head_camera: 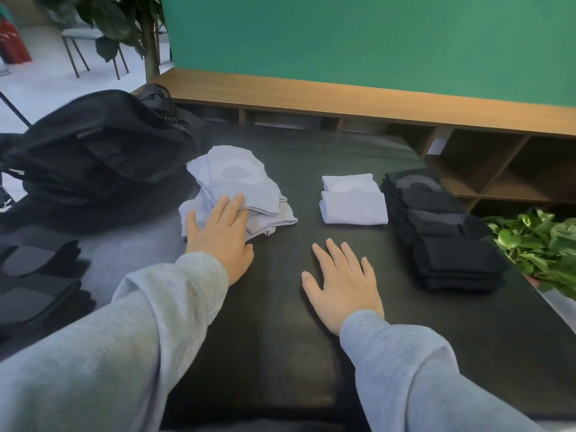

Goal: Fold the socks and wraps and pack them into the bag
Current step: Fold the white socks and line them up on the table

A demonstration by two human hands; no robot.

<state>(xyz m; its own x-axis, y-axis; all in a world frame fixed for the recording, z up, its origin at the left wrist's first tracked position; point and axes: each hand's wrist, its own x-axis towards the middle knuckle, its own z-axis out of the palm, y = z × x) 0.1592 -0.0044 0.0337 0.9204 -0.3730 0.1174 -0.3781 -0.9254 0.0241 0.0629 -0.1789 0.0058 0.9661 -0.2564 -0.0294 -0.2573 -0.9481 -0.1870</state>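
Both arms reach forward over the dark desk in grey knit sleeves. The left hand lies palm down on the near edge of a loose heap of pale socks, its fingers straight and close together on the cloth, thumb out to the side; the grip is flat and pinches nothing. The right hand rests palm down on the bare desk top, fingers spread and straight, holding nothing.

The heap of pale socks sits left of the desk's middle, rumpled and soft, with darker grey patches on the fabric. Beyond the right hand, toward the far edge, lie two folded pale socks, each a neat flat rectangle, one just behind the other and apart from the fingertips. Just right of them, a row of folded black socks runs along the desk's right edge in stacked, thick, matte bundles.

The black bag stands at the far left corner, bulky, of smooth woven fabric, with its handles on top, well apart from both hands. At the left edge, nearer the person, lie unfolded black socks with grey panels.

A leafy green plant shows past the right edge, and a wooden shelf stands behind the desk.
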